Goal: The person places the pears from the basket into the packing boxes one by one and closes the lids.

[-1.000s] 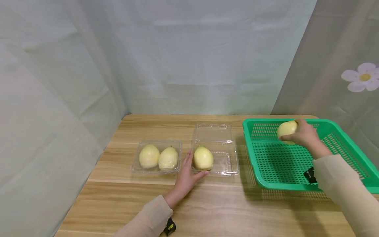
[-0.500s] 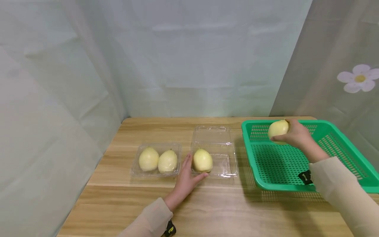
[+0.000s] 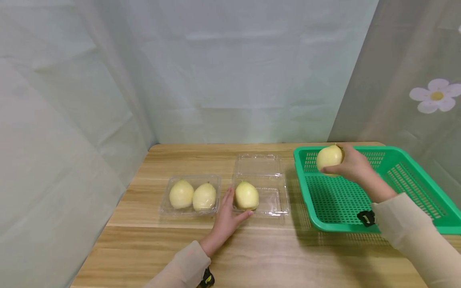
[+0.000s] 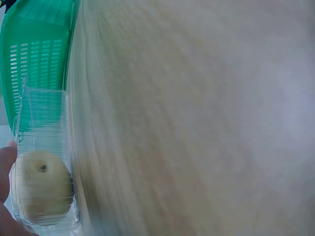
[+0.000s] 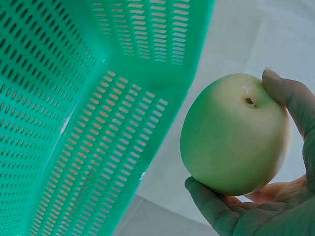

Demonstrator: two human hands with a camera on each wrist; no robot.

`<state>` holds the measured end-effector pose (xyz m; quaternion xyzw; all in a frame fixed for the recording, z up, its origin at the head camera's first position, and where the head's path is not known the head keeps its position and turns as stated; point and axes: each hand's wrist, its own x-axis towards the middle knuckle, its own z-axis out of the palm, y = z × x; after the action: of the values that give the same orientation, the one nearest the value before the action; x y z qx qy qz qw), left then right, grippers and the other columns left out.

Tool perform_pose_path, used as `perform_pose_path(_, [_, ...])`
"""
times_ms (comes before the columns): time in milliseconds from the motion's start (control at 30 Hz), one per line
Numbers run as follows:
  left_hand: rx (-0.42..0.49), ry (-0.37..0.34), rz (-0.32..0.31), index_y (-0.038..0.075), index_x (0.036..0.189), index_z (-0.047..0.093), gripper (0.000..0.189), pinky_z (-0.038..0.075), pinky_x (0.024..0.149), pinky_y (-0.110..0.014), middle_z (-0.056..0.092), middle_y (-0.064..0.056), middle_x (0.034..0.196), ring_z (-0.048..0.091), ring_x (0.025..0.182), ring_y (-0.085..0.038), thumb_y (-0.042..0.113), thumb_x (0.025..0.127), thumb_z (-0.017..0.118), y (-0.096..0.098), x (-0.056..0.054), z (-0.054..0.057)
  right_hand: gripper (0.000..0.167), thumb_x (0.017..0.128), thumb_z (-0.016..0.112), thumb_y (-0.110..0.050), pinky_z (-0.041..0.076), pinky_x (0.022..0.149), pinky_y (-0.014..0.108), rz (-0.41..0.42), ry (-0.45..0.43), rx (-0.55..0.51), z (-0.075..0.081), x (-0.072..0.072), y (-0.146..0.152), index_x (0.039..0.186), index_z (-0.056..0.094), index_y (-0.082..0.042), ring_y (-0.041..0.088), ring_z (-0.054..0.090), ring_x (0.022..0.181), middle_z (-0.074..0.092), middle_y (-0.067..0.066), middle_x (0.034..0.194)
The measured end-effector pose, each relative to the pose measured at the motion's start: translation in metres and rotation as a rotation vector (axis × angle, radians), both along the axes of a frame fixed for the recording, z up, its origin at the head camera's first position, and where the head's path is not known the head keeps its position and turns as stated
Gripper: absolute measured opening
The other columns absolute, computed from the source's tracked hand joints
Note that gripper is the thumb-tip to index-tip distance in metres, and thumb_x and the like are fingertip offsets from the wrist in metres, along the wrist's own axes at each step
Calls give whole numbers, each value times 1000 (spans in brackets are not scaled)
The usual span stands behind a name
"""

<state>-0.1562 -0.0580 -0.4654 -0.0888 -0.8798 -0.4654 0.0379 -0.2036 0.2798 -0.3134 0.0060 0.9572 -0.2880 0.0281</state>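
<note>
My right hand (image 3: 353,164) grips a pale yellow pear (image 3: 329,159) over the green basket (image 3: 313,220). In the right wrist view thumb and fingers wrap the pear (image 5: 231,137) beside the basket's slotted wall. At the table's middle lies a clear plastic clamshell box (image 3: 270,200) with its lid folded back. One pear (image 3: 247,196) sits in the left half of its tray. My left hand (image 3: 226,218) rests at the box's left front corner, fingers straight along its side and thumb along the front edge.
To the left stands a clear box (image 3: 189,178) with two pears (image 3: 181,194) under its lid. The wooden table (image 3: 252,256) backs onto a pale curtain (image 3: 245,72). The basket's rim rises above the table at the right.
My right hand has carried the pear leftward over the basket, toward its left wall. The left hand and the boxes keep their places; the view has tilted slightly.
</note>
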Motion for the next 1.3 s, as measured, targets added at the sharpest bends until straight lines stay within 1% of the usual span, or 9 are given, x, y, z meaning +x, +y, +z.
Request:
perform_pose_path(100, [1, -4, 0, -10, 143, 29, 95, 26, 111, -59, 25, -28, 151, 27, 138, -44, 32, 75, 80, 0, -1, 0, 105, 75, 79, -36, 48, 73, 52, 9, -6, -3, 4, 3, -7, 145, 18, 11, 47, 49, 104, 42, 37, 129])
perform_pose_path(233, [2, -7, -4, -10, 143, 29, 94, 25, 111, -59, 25, -28, 151, 27, 139, -44, 32, 75, 80, 0, -2, 0, 106, 74, 79, -37, 49, 73, 50, 11, -14, -9, 8, 7, -16, 146, 17, 9, 47, 49, 104, 41, 36, 131])
perform_pose_path(433, [7, -8, -12, -10, 143, 29, 94, 25, 112, -58, 25, -29, 151, 26, 139, -44, 32, 75, 79, 0, -3, 1, 102, 73, 80, -34, 51, 71, 42, 41, -6, -67, 10, 13, -28, 146, 20, 6, 41, 53, 101, 48, 31, 124])
perform_pose_path(533, [7, -8, -16, -11, 143, 28, 95, 24, 112, -57, 24, -28, 151, 26, 139, -43, 31, 76, 79, 0, -3, 1, 101, 72, 81, -34, 51, 71, 41, 56, -3, -90, 11, 15, -33, 146, 23, 3, 40, 53, 101, 49, 28, 122])
perform_pose_path(767, [10, -6, -12, -10, 143, 29, 95, 25, 111, -59, 24, -28, 151, 26, 139, -44, 32, 75, 79, 0, -4, 1, 101, 71, 82, -35, 51, 73, 42, 76, -15, -93, 10, 22, -48, 145, 25, 3, 39, 53, 103, 49, 27, 125])
perform_pose_path(1000, [-12, 5, -9, -10, 143, 29, 95, 25, 111, -58, 25, -29, 151, 27, 138, -44, 32, 75, 79, 1, -5, 0, 98, 70, 83, -30, 53, 74, 45, 111, 9, -137, 7, 28, -64, 144, 28, 4, 41, 55, 104, 49, 29, 126])
perform_pose_path(1300, [-14, 5, -3, -11, 142, 30, 94, 26, 110, -60, 26, -29, 150, 28, 138, -44, 32, 75, 80, 1, -3, -2, 96, 69, 84, -26, 54, 74, 47, 145, 29, -145, 1, 35, -81, 142, 31, 4, 40, 56, 104, 51, 28, 125])
